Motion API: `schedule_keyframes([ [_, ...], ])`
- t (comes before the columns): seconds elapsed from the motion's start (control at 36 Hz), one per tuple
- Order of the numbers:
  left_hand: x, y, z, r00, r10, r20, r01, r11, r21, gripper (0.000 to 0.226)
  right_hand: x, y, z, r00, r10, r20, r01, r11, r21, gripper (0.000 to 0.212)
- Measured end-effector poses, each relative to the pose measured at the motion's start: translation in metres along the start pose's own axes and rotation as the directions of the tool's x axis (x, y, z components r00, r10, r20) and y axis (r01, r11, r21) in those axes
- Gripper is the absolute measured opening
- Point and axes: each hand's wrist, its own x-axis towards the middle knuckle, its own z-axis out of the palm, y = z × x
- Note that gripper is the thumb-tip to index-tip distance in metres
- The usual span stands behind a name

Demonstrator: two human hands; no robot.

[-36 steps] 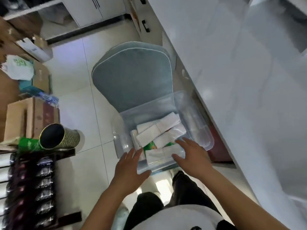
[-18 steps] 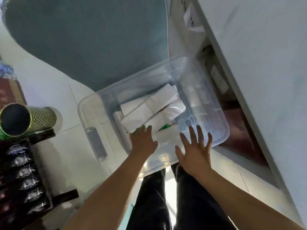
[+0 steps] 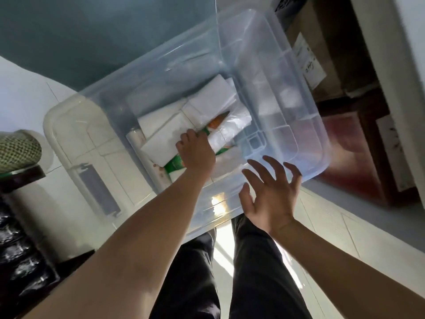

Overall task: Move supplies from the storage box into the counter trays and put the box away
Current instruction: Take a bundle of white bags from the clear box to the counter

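My storage box [image 3: 271, 72] is clear plastic, holding white packets [image 3: 161, 143] and a green-and-orange wrapper [image 3: 177, 163]. At left frame edge, a green-and-white dotted cylinder [image 3: 16, 151]. My trousers [image 3: 190, 272] are black.

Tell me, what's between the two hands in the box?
In the head view, only the box's bare clear bottom lies between the left hand, down on the white packs, and the open right hand.

The storage box [image 3: 264, 93] sits on the floor [image 3: 379, 238], with the packets [image 3: 184, 120] in its left part. The lid [image 3: 76, 139] lies just left of it. A chair seat [image 3: 80, 31] is behind. Cartons [image 3: 333, 54] stand to the right, a mesh cylinder [image 3: 16, 153] far left.
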Motion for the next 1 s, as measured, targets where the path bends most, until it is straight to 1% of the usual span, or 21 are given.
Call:
schedule_keyframes([
  [0.06, 0.000, -0.005, -0.005, 0.999, 0.051, 0.014, -0.051, 0.998, -0.039, 0.030, 0.002, -0.002, -0.006, 0.997, 0.033, 0.072, -0.032, 0.999, -0.014, 0.034],
  [0.11, -0.002, -0.012, -0.008, 0.994, 0.092, 0.061, -0.085, 0.990, -0.114, 0.028, 0.004, -0.005, -0.014, 0.987, 0.061, 0.149, -0.059, 0.998, -0.019, 0.037],
  [0.19, -0.005, -0.027, -0.015, 0.986, 0.106, 0.129, -0.080, 0.978, -0.195, 0.028, 0.007, -0.008, -0.025, 0.967, 0.095, 0.235, -0.104, 0.994, 0.027, 0.041],
  [0.25, -0.008, -0.038, -0.024, 0.980, 0.076, 0.185, -0.029, 0.968, -0.248, 0.030, 0.007, -0.009, -0.034, 0.958, 0.130, 0.256, -0.168, 0.977, 0.133, 0.043],
  [0.33, -0.017, -0.055, -0.040, 0.967, 0.037, 0.250, 0.059, 0.929, -0.365, 0.033, 0.006, -0.016, -0.053, 0.945, 0.222, 0.240, -0.296, 0.890, 0.346, 0.046],
  [0.42, -0.033, -0.073, -0.058, 0.965, 0.019, 0.263, 0.122, 0.853, -0.508, 0.018, 0.004, -0.028, -0.074, 0.926, 0.308, 0.216, -0.377, 0.761, 0.528, 0.045],
  [0.44, -0.039, -0.079, -0.066, 0.963, 0.008, 0.270, 0.156, 0.798, -0.582, 0.012, 0.004, -0.033, -0.081, 0.910, 0.345, 0.230, -0.412, 0.697, 0.587, 0.046],
  [0.47, -0.047, -0.084, -0.074, 0.959, -0.001, 0.282, 0.197, 0.717, -0.669, 0.011, 0.005, -0.037, -0.087, 0.885, 0.385, 0.262, -0.458, 0.616, 0.641, 0.048],
  [0.5, -0.055, -0.088, -0.084, 0.953, -0.001, 0.303, 0.239, 0.613, -0.753, 0.013, 0.007, -0.041, -0.093, 0.848, 0.426, 0.316, -0.514, 0.512, 0.688, 0.050],
  [0.53, -0.063, -0.092, -0.095, 0.946, 0.018, 0.324, 0.271, 0.507, -0.819, 0.016, 0.010, -0.045, -0.098, 0.797, 0.460, 0.392, -0.575, 0.378, 0.726, 0.052],
  [0.56, -0.073, -0.096, -0.106, 0.939, 0.061, 0.338, 0.285, 0.414, -0.865, 0.018, 0.014, -0.048, -0.102, 0.738, 0.471, 0.483, -0.629, 0.220, 0.746, 0.055],
  [0.58, -0.082, -0.099, -0.115, 0.932, 0.117, 0.343, 0.288, 0.337, -0.897, 0.020, 0.019, -0.051, -0.106, 0.680, 0.452, 0.577, -0.669, 0.061, 0.741, 0.059],
  [0.61, -0.091, -0.102, -0.123, 0.923, 0.173, 0.344, 0.293, 0.266, -0.918, 0.022, 0.023, -0.053, -0.109, 0.636, 0.403, 0.659, -0.695, -0.073, 0.715, 0.061],
  [0.64, -0.099, -0.104, -0.128, 0.913, 0.215, 0.346, 0.304, 0.205, -0.930, 0.022, 0.027, -0.053, -0.109, 0.603, 0.342, 0.721, -0.711, -0.182, 0.680, 0.062],
  [0.69, -0.112, -0.107, -0.134, 0.895, 0.260, 0.362, 0.341, 0.124, -0.932, 0.022, 0.034, -0.051, -0.108, 0.562, 0.232, 0.794, -0.715, -0.346, 0.607, 0.057],
  [0.72, -0.117, -0.107, -0.135, 0.885, 0.279, 0.372, 0.360, 0.095, -0.928, 0.022, 0.036, -0.051, -0.109, 0.567, 0.188, 0.802, -0.705, -0.394, 0.590, 0.052],
  [0.78, -0.127, -0.104, -0.135, 0.869, 0.314, 0.383, 0.385, 0.059, -0.921, 0.021, 0.037, -0.053, -0.108, 0.608, 0.160, 0.777, -0.676, -0.408, 0.613, 0.038],
  [0.83, -0.134, -0.099, -0.133, 0.859, 0.338, 0.386, 0.380, 0.086, -0.921, 0.021, 0.035, -0.054, -0.105, 0.643, 0.201, 0.739, -0.650, -0.367, 0.666, 0.018],
  [0.86, -0.136, -0.096, -0.132, 0.853, 0.347, 0.389, 0.375, 0.109, -0.921, 0.021, 0.034, -0.054, -0.103, 0.647, 0.226, 0.728, -0.642, -0.354, 0.680, 0.013],
  [0.94, -0.136, -0.088, -0.128, 0.831, 0.378, 0.408, 0.380, 0.149, -0.913, 0.024, 0.029, -0.051, -0.100, 0.615, 0.285, 0.735, -0.637, -0.370, 0.676, 0.019],
  [1.0, -0.134, -0.086, -0.126, 0.802, 0.421, 0.423, 0.380, 0.186, -0.906, 0.027, 0.024, -0.048, -0.101, 0.610, 0.312, 0.729, -0.623, -0.380, 0.684, 0.018],
])
